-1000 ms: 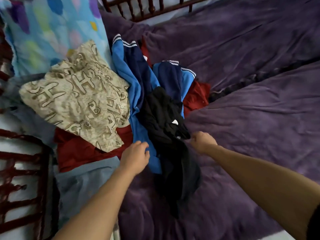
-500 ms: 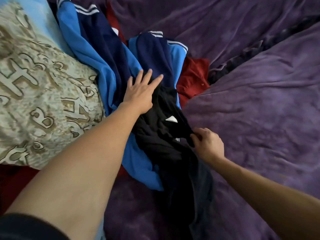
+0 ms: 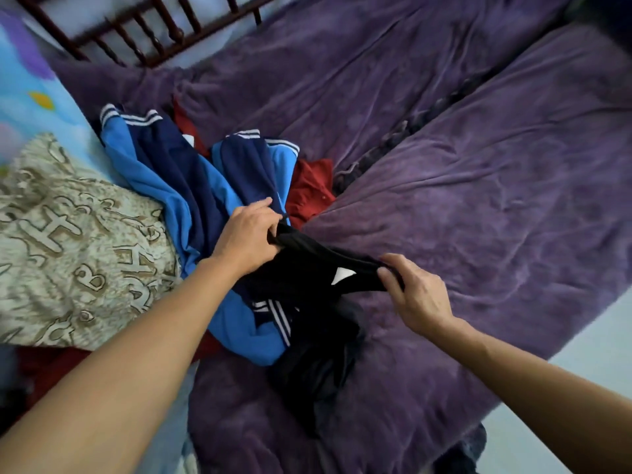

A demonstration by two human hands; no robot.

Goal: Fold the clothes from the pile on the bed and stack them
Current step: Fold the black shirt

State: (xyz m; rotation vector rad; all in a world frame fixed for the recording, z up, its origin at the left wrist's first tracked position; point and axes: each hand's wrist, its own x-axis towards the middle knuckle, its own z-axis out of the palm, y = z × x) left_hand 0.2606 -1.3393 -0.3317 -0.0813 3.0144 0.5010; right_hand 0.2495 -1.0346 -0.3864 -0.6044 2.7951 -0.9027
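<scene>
Lifting the black garment (image 3: 307, 278) clear of the pile (image 3: 219, 200) goes best with its upper edge kept taut and raised until the hanging part leaves the blue jacket (image 3: 239, 325). The left hand (image 3: 246, 234) and right hand (image 3: 415, 292) each pinch that edge in a curled grip; the cloth is limp, crumpled, white-tagged, trailing onto the purple bedcover (image 3: 478, 200).

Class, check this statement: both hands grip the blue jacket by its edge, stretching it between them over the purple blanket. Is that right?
Not quite. The head view shows the left hand and right hand gripping the black garment, not the blue jacket, stretching it between them over the purple blanket.
</scene>
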